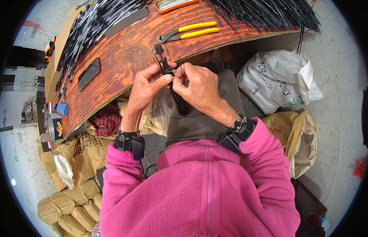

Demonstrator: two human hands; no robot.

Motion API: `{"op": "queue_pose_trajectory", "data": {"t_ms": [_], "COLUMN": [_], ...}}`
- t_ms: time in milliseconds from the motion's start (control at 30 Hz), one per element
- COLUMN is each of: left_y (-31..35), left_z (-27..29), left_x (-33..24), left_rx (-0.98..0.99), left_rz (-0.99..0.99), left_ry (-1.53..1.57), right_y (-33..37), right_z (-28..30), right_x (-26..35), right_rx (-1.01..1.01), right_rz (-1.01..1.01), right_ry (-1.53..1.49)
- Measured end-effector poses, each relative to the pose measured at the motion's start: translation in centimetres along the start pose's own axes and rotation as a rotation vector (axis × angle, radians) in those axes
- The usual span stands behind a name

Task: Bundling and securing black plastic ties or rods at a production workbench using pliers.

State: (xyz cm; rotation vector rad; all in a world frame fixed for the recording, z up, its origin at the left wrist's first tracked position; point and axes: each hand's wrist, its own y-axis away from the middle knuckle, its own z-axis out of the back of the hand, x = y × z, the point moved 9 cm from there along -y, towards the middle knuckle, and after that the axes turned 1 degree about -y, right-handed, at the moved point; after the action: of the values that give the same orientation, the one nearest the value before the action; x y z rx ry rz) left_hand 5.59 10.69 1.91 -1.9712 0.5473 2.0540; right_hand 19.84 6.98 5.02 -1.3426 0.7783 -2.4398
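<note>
What looks like a black umbrella frame (178,98) slants over my lap by the table's near edge, its ribbed black end piece (158,49) pointing away from me. My left hand (147,83) is closed round its upper part, thumb and fingers pinching it. From the other side my right hand (199,85) is closed in a pinch against the same spot. A thin silvery wire or pin (175,71) shows at its fingertips. Several thin black ribs stick up around both hands. The exact joint between the fingers is partly hidden.
Yellow-handled cutting pliers (190,31) lie beyond my hands on the wooden table (116,59). Near them are an orange-rimmed tin (174,4), scattered pins and a phone (89,74). Bundled frames (101,17) and black ribs (263,14) fill the far side. A white sack (267,81) stands right.
</note>
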Motion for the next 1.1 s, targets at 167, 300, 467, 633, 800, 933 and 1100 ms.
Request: {"op": "queue_pose_trajectory", "data": {"t_ms": [167,300,467,633,800,933,1100], "left_y": [0.2,0.0,0.1,-0.1,0.0,0.2,0.0], "left_z": [0.0,0.1,0.1,0.1,0.0,-0.2,-0.2], "left_x": [0.0,0.0,-0.3,0.5,0.5,0.0,0.1], "left_rx": [0.017,0.031,0.019,0.026,0.040,0.049,0.047], "left_rz": [0.020,0.022,0.024,0.020,0.035,0.038,0.044], "left_ry": [-0.006,-0.038,-0.053,-0.027,-0.004,-0.004,-0.015], "right_y": [0.0,0.2,0.2,0.2,0.2,0.0,0.1], "right_z": [-0.3,-0.3,-0.1,-0.4,-0.4,-0.7,-0.4], "right_x": [-0.1,-0.1,-0.1,-1.0,-1.5,-1.7,-1.4], "right_rx": [0.017,0.014,0.028,0.037,0.070,0.096,0.057], "right_rz": [0.011,0.037,0.042,-0.055,-0.053,-0.092,-0.096], "right_ry": [0.022,0.039,0.011,0.033,-0.123,-0.245,-0.185]}}
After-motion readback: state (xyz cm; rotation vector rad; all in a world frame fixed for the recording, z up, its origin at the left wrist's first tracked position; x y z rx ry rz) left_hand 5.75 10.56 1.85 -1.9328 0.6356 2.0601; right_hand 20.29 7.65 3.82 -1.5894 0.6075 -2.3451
